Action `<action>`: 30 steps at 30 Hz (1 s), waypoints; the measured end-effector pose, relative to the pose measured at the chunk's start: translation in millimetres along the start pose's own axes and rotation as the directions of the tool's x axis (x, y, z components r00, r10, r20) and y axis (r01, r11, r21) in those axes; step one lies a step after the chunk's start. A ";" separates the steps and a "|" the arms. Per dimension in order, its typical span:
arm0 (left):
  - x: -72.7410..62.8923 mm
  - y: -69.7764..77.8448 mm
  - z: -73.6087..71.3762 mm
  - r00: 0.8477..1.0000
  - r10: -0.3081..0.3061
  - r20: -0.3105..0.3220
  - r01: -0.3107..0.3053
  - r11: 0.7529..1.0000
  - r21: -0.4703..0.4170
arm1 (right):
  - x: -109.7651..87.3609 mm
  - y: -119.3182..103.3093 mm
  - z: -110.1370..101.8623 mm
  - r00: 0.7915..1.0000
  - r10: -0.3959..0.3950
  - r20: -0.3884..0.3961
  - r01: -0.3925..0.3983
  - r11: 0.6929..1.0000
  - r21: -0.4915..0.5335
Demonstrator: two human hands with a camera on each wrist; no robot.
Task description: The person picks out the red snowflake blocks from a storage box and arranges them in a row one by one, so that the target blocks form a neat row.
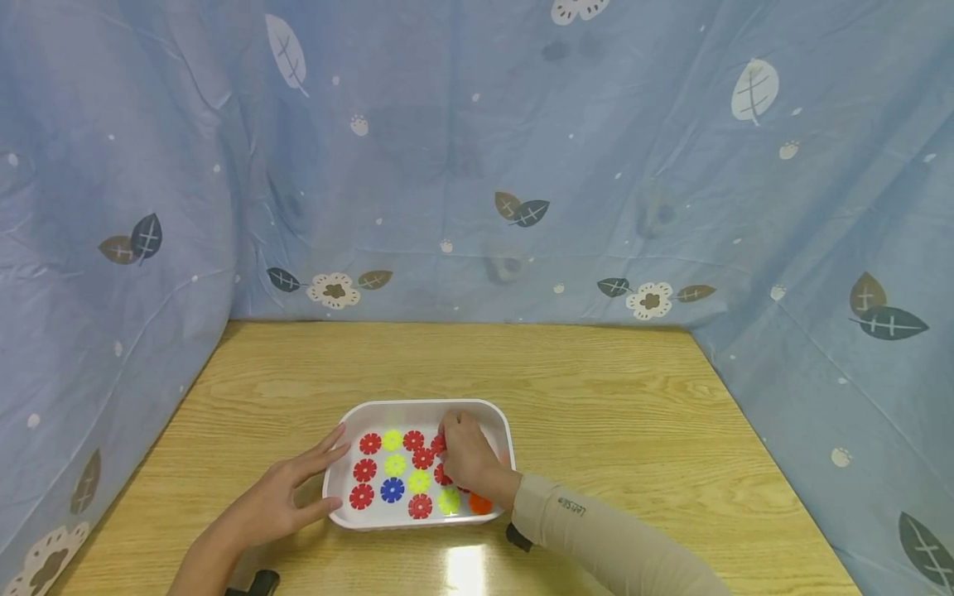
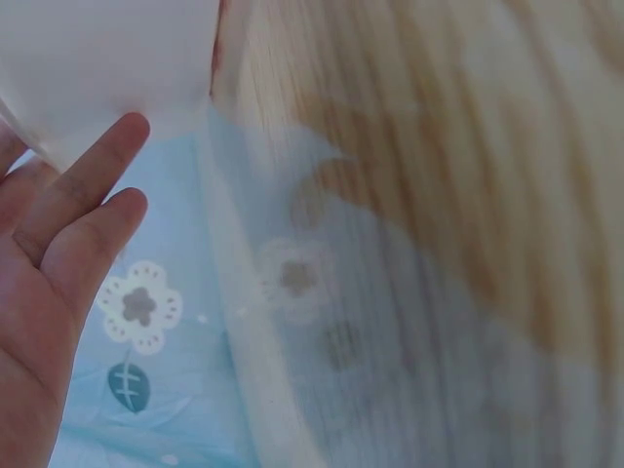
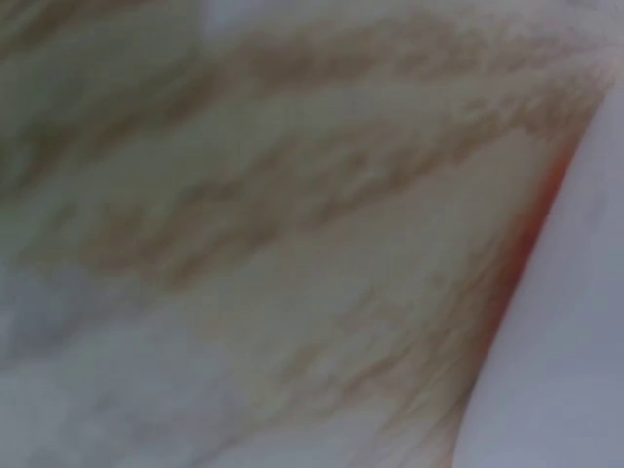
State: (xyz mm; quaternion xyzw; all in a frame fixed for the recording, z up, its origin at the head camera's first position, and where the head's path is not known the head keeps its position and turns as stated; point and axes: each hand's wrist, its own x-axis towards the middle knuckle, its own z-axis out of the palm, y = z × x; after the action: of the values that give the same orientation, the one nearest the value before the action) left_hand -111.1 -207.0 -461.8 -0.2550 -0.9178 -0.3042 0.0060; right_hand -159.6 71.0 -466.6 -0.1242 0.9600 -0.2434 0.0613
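A white tray holds several flat, notched plastic discs. My left hand is at the tray's left end, fingers and thumb spread along its rim; in the left wrist view, the straight fingers lie against the tray's pale outer wall. My right hand reaches into the right part of the tray with bent fingers pointing down. A red disc shows at its left edge, partly covered; the fingertips are hidden, so I cannot tell whether they pinch it. The right wrist view misses this hand.
Red discs, yellow discs, a blue disc and an orange disc lie in the tray, roughly in columns at the left. The wooden table is bordered by a blue patterned curtain at the back and sides.
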 end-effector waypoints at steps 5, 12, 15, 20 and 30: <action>-0.9 -0.8 0.7 1.000 -0.006 0.001 0.006 1.000 -0.002 | -0.8 0.8 0.6 1.000 0.009 -0.010 -0.008 0.997 0.082; -1.6 -1.5 1.6 1.000 0.003 -0.008 -0.003 1.000 -0.010 | -1.5 1.4 0.4 1.000 -0.022 -0.018 0.023 0.996 0.087; -1.6 -1.3 1.9 1.000 -0.001 -0.005 0.001 1.000 -0.015 | -1.0 1.3 -0.7 1.000 -0.015 -0.012 0.016 0.995 0.095; -1.9 -1.8 2.6 1.000 -0.009 -0.006 0.009 1.000 -0.018 | 0.0 0.4 -3.9 1.000 0.018 0.002 -0.018 0.994 0.106; -2.0 -2.8 2.2 1.000 -0.007 -0.009 0.007 1.000 -0.019 | 1.3 0.3 -6.1 0.999 0.033 -0.001 -0.032 0.987 0.158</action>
State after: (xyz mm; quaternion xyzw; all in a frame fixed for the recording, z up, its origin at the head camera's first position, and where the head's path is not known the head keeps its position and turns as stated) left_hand -110.4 -208.6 -465.5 -0.2505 -0.9157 -0.3141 0.0068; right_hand -162.0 73.6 -461.5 -0.1028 0.9397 -0.3178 0.0730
